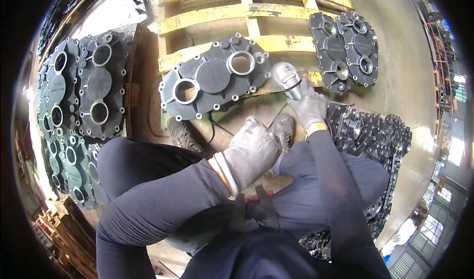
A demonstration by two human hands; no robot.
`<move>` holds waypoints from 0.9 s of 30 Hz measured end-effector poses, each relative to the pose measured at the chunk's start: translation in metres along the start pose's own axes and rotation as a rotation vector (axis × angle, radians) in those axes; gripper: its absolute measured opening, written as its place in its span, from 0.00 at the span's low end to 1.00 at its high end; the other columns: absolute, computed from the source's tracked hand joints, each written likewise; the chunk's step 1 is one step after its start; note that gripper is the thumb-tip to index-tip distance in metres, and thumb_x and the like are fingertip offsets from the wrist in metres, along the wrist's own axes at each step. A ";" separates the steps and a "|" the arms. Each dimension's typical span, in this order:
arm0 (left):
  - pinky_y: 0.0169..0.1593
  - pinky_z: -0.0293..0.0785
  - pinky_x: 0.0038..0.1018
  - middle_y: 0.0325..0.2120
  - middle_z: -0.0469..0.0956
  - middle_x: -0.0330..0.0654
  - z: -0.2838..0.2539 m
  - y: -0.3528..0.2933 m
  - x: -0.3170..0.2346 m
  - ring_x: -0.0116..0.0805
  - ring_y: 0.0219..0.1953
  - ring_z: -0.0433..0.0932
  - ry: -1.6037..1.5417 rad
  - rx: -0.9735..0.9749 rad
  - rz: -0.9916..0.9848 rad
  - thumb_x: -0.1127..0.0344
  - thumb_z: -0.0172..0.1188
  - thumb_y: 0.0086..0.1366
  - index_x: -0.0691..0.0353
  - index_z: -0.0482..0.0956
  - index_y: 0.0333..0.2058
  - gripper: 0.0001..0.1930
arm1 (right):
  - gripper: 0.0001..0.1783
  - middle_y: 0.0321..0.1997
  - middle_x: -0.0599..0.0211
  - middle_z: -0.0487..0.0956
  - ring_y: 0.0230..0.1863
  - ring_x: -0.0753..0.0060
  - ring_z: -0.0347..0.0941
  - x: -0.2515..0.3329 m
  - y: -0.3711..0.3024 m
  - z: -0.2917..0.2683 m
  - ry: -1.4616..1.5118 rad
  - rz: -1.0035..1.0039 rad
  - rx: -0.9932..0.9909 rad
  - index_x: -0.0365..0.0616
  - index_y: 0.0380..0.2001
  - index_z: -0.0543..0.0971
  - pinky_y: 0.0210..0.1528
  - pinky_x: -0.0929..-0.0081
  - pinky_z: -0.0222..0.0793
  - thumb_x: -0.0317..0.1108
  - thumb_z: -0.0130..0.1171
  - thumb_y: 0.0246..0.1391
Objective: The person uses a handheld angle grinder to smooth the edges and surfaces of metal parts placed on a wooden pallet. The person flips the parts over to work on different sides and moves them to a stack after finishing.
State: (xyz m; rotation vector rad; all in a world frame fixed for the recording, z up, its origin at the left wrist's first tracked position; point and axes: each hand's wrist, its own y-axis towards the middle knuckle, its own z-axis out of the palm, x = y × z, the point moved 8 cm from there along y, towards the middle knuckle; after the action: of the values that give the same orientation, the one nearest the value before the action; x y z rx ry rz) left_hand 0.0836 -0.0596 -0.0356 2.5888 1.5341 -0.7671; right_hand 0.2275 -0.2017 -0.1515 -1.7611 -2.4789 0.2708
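Note:
A dark grey cast-metal housing cover [215, 77] lies at a slant on the near edge of a yellow pallet. It has two large round bores and bolt holes along its rim. My right hand [310, 108], in a grey glove, is closed around what looks like an angle grinder [286, 77], whose silver head is close to the cover's right end. My left hand [252, 149], gloved too, is curled into a fist in front of the cover, apart from it. Its palm side is hidden, so I cannot make out whether anything is in it.
Similar covers [101, 84] are laid out on the left, and two more [363, 46] at the pallet's right. The yellow wooden pallet [207, 19] spans the far side. Small dark metal parts [368, 135] are heaped by my right leg. A thin black cable [213, 130] runs near my shoes.

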 end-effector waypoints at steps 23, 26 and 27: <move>0.46 0.73 0.36 0.29 0.84 0.38 0.010 0.007 -0.002 0.37 0.36 0.86 0.035 0.185 -0.013 0.62 0.64 0.61 0.57 0.83 0.35 0.07 | 0.39 0.51 0.47 0.84 0.54 0.44 0.81 0.018 0.078 -0.009 0.143 0.035 0.052 0.44 0.60 0.74 0.58 0.50 0.74 0.54 0.73 0.50; 0.45 0.74 0.36 0.29 0.84 0.38 0.008 0.008 -0.002 0.37 0.36 0.86 0.030 0.214 0.001 0.61 0.65 0.60 0.57 0.83 0.35 0.08 | 0.40 0.52 0.47 0.83 0.55 0.45 0.81 0.017 0.081 -0.013 0.070 0.032 0.060 0.43 0.60 0.74 0.60 0.51 0.72 0.55 0.73 0.50; 0.45 0.74 0.36 0.29 0.84 0.38 0.007 0.008 -0.003 0.37 0.36 0.86 0.021 0.236 0.008 0.61 0.65 0.60 0.57 0.83 0.35 0.08 | 0.41 0.52 0.47 0.83 0.55 0.45 0.81 0.016 0.081 -0.013 0.074 0.035 0.075 0.43 0.61 0.73 0.61 0.51 0.71 0.55 0.73 0.50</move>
State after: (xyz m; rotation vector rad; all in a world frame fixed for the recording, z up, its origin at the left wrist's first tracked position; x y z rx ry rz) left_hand 0.0865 -0.0684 -0.0419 2.7722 1.5223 -0.9789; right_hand 0.2996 -0.1592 -0.1549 -1.7530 -2.3577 0.2920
